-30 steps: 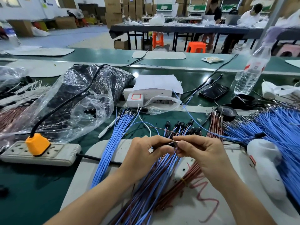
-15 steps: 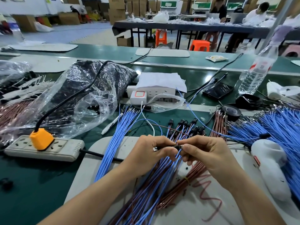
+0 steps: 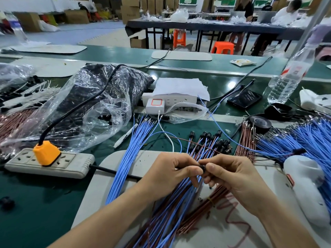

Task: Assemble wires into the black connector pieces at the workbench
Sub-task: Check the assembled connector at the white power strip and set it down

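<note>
My left hand [image 3: 172, 171] and my right hand [image 3: 231, 173] meet fingertip to fingertip over a grey mat [image 3: 125, 169]. Between them they pinch a small black connector piece [image 3: 203, 167], mostly hidden by the fingers. A thin brown wire [image 3: 189, 141] runs up and left from the hands. Under the hands lies a heap of wired blue and brown leads with black connectors [image 3: 206, 138] at their far ends. A loose bundle of blue wires [image 3: 136, 145] lies to the left, and a brown bundle [image 3: 202, 213] below my right hand.
A big pile of blue wires [image 3: 304, 140] and a white bottle [image 3: 308, 185] fill the right. A power strip with an orange plug [image 3: 47, 152] sits left, beside a plastic bag of black parts [image 3: 93, 101]. Black tape roll [image 3: 259, 123], phone [image 3: 244, 98], water bottle [image 3: 288, 76] stand behind.
Both hands have stayed together at the same spot; my fingertips have closed in tighter around the black connector piece.
</note>
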A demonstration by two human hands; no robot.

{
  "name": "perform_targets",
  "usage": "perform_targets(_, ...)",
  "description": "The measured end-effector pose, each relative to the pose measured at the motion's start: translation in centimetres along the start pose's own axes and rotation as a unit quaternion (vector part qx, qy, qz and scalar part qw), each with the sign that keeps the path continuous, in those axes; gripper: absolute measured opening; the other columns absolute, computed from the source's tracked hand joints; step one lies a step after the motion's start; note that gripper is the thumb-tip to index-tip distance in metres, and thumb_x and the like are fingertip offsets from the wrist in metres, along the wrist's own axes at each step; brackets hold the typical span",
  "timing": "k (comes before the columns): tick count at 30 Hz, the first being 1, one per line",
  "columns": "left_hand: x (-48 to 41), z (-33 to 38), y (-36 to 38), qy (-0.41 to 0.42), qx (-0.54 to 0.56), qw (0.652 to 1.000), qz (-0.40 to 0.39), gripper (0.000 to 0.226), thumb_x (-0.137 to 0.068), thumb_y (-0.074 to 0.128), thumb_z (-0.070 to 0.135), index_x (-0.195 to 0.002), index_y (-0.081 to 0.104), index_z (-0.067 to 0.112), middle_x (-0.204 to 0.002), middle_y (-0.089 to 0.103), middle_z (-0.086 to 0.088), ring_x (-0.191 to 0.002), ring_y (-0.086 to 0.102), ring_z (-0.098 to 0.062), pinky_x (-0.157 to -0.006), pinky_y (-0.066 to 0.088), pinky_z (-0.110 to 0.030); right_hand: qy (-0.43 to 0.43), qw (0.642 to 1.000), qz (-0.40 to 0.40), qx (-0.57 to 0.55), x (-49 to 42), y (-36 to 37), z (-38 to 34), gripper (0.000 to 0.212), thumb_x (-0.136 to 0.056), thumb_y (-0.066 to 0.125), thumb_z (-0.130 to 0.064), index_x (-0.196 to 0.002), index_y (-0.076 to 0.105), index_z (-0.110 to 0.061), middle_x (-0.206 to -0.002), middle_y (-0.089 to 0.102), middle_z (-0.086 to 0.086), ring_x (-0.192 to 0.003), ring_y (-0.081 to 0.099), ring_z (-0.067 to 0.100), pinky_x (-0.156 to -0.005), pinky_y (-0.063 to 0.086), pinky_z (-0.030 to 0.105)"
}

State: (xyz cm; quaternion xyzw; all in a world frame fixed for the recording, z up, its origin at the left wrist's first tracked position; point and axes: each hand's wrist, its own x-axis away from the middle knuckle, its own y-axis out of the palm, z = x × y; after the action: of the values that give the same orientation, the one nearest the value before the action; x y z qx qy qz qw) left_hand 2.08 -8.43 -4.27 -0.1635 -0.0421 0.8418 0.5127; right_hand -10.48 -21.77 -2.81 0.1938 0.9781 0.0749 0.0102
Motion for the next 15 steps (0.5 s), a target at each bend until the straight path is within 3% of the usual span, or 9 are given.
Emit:
perform_targets(9, -0.20, -0.50, 0.40, -0.006, 0.071, 0.997, 0.022, 0.004, -0.083, 0.064, 0.019, -0.080, 0.067, 0.020, -0.066, 0.070, 0.003, -0.062, 0.068, -0.011, -0.072, 0.049, -0.020, -0.018, 1.000, 0.018, -0.010, 0.03, 0.40, -0.04, 0.018, -0.072, 0.066, -0.012, -0.084, 0.078, -0.008, -0.068, 0.069, 0.017, -0.057, 0.066, 0.018, -0.055, 0.053, 0.020)
perform_targets(15, -0.13, -0.50, 0.21, 0.022, -0.030, 0.999, 0.016, 0.002, -0.087, 0.064, 0.019, -0.086, 0.065, 0.020, -0.074, 0.071, 0.008, -0.072, 0.068, -0.005, -0.071, 0.047, -0.014, -0.041, 0.998, 0.034, 0.042, 0.05, 0.68, -0.30, 0.013, -0.079, 0.065, -0.008, -0.083, 0.077, -0.008, -0.069, 0.070, 0.016, -0.060, 0.066, 0.020, -0.056, 0.053, 0.021)
